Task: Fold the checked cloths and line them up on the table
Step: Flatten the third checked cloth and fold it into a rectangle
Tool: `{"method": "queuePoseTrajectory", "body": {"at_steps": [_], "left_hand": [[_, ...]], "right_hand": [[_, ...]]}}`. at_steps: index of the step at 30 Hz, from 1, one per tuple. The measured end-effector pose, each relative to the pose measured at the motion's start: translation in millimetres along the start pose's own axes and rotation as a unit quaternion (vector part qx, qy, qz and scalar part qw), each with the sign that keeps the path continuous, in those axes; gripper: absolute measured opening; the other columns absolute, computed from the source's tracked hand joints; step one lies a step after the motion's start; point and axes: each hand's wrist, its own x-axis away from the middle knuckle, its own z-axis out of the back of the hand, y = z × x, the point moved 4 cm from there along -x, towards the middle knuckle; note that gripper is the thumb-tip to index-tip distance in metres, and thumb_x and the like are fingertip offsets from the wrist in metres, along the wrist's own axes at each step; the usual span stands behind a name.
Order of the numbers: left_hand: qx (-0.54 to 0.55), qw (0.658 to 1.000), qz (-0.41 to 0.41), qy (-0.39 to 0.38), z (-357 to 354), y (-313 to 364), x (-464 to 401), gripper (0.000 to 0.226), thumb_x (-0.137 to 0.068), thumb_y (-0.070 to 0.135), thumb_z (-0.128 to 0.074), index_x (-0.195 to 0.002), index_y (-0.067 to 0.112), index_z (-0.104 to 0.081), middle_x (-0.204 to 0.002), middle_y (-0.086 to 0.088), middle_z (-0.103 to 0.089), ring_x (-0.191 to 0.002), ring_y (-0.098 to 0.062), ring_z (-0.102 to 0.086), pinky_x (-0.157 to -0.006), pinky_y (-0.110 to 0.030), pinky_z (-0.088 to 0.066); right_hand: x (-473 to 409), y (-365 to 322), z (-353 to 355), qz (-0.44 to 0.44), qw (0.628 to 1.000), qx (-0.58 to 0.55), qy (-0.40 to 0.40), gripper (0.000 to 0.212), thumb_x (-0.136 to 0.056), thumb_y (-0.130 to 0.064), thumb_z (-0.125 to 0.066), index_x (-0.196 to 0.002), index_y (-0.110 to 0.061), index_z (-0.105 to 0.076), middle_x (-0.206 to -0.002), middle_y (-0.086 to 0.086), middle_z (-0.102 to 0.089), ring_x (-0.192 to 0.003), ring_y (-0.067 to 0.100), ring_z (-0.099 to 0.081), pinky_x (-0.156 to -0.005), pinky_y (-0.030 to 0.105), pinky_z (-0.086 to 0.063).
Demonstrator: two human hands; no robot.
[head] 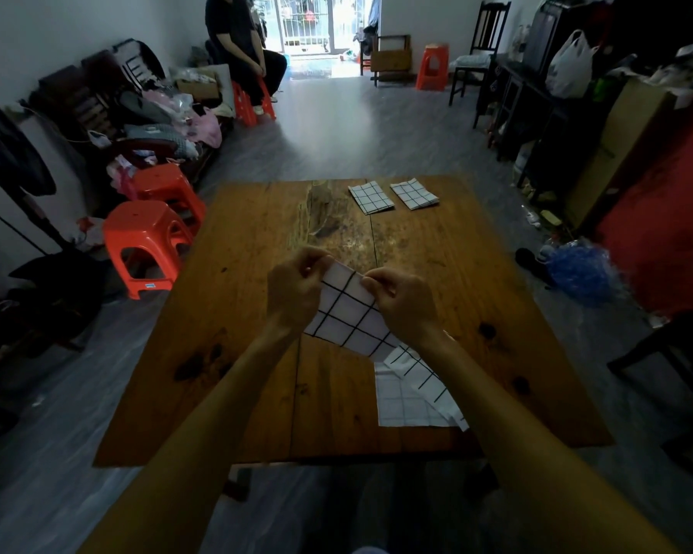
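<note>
Both hands raised over the middle of the bench [257, 353], forearms reaching in from the near edge. Left hand [293, 291]: fingers curled, pinching the upper left corner of the held cloth [347, 313]. Right hand [403, 299]: fingers curled, pinching the upper right corner of the same cloth. Held cloth: white with a black grid, stretched between the two hands, hanging tilted with its lower edge near the bench top.

Loose cloth [413, 393]: same white checked fabric, lying crumpled and partly flat on the near right part of the bench, just below the held cloth; whether the two touch cannot be told.

Folded cloth, left [371, 198]: small rectangle, checked, at the far side of the bench. Folded cloth, right [414, 193]: same kind, just beside the first, with a narrow gap between them.

Bench: worn brown wooden boards with dark knots and a pale scuffed patch toward the far middle.

Room: grey floor; two orange stools [149, 241] left of the bench; a heap of clothes along the left wall; a seated person [243, 46] in dark clothing at the far left; a bright doorway at the far end; dark furniture and a white plastic bag [569, 66] on the right.
</note>
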Motion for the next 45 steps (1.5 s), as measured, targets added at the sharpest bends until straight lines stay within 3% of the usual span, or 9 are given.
{"method": "queuePoseTrajectory", "body": {"at_steps": [4, 12, 18, 23, 28, 32, 36, 41, 45], "left_hand": [[0.038, 0.998, 0.032, 0.041, 10, -4, -4, 0.009, -0.092, 0.013, -0.059, -0.096, 0.008, -0.065, -0.087, -0.001, -0.063, -0.076, -0.002, -0.057, -0.067, -0.012, -0.05], [0.009, 0.998, 0.009, 0.068, 7, -7, -3, 0.011, -0.091, 0.013, -0.06, -0.097, 0.006, -0.066, -0.085, -0.001, -0.063, -0.074, -0.007, -0.058, -0.063, -0.012, -0.049], [-0.053, 0.994, -0.092, -0.015, -17, 10, 5, 0.007, -0.088, 0.002, -0.061, -0.089, 0.003, -0.068, -0.081, -0.005, -0.068, -0.066, 0.005, -0.05, -0.063, 0.0, -0.039], [-0.045, 0.992, -0.106, -0.056, -28, 15, 8, 0.018, -0.089, 0.013, -0.063, -0.105, 0.007, -0.066, -0.084, -0.002, -0.067, -0.069, -0.008, -0.059, -0.059, -0.005, -0.041], [-0.006, 0.996, -0.005, -0.087, -17, -16, 17, 0.016, -0.089, 0.022, -0.063, -0.102, 0.012, -0.065, -0.085, 0.007, -0.061, -0.075, -0.002, -0.057, -0.064, -0.011, -0.045], [0.039, 0.998, 0.033, -0.041, -9, -17, 19, 0.003, -0.088, 0.02, -0.065, -0.091, 0.019, -0.063, -0.079, 0.013, -0.058, -0.071, 0.004, -0.056, -0.063, -0.01, -0.046], [0.066, 0.997, 0.042, -0.019, -3, -11, 17, 0.01, -0.086, 0.018, -0.067, -0.095, 0.015, -0.066, -0.083, 0.013, -0.061, -0.077, 0.003, -0.059, -0.068, -0.013, -0.05], [0.117, 0.991, 0.061, -0.011, 4, -9, 15, 0.016, -0.085, 0.01, -0.067, -0.101, 0.011, -0.066, -0.093, 0.006, -0.065, -0.084, 0.002, -0.062, -0.073, -0.016, -0.053], [0.153, 0.985, 0.075, -0.008, 7, -10, 12, 0.016, -0.084, 0.007, -0.068, -0.095, 0.018, -0.066, -0.093, 0.009, -0.065, -0.085, 0.002, -0.062, -0.073, -0.017, -0.053]], "right_hand": [[6, 17, 3, -0.012, 1.0, 0.016, 0.018, 0.013, -0.091, -0.02, -0.064, -0.095, -0.011, -0.072, -0.082, -0.002, -0.069, -0.072, 0.01, -0.062, -0.064, 0.024, -0.052], [18, 41, 13, -0.062, 0.997, 0.034, -0.021, 0.012, -0.093, -0.021, -0.06, -0.094, -0.012, -0.069, -0.078, -0.009, -0.061, -0.066, 0.0, -0.053, -0.06, 0.021, -0.044], [14, 26, 5, -0.069, 0.994, 0.011, -0.078, 0.036, -0.09, -0.027, -0.064, -0.123, -0.015, -0.058, -0.1, -0.011, -0.062, -0.091, -0.001, -0.055, -0.076, 0.012, -0.041], [3, 13, 3, -0.067, 0.995, -0.044, -0.061, 0.015, -0.093, -0.01, -0.055, -0.1, -0.013, -0.069, -0.079, -0.015, -0.06, -0.072, -0.005, -0.056, -0.063, 0.014, -0.044], [4, 33, 14, -0.156, 0.967, -0.198, -0.025, 0.012, -0.095, -0.02, -0.055, -0.099, -0.019, -0.066, -0.094, 0.005, -0.068, -0.09, 0.017, -0.064, -0.083, 0.038, -0.054], [6, 30, 11, -0.167, 0.952, -0.256, -0.028, 0.01, -0.092, -0.022, -0.061, -0.097, -0.016, -0.066, -0.092, 0.001, -0.069, -0.087, 0.009, -0.065, -0.079, 0.031, -0.054], [3, 23, 8, -0.162, 0.942, -0.291, -0.033, 0.038, -0.084, -0.035, -0.065, -0.109, -0.006, -0.065, -0.102, 0.006, -0.07, -0.097, 0.017, -0.067, -0.082, 0.033, -0.056], [0, 19, 8, -0.146, 0.945, -0.289, -0.033, 0.028, -0.09, -0.024, -0.061, -0.108, -0.002, -0.065, -0.096, -0.001, -0.069, -0.087, 0.003, -0.066, -0.072, 0.018, -0.051], [-1, 20, 8, -0.157, 0.937, -0.312, -0.029, 0.025, -0.091, -0.023, -0.061, -0.106, -0.004, -0.066, -0.099, 0.004, -0.071, -0.092, 0.014, -0.068, -0.075, 0.024, -0.054]]}}
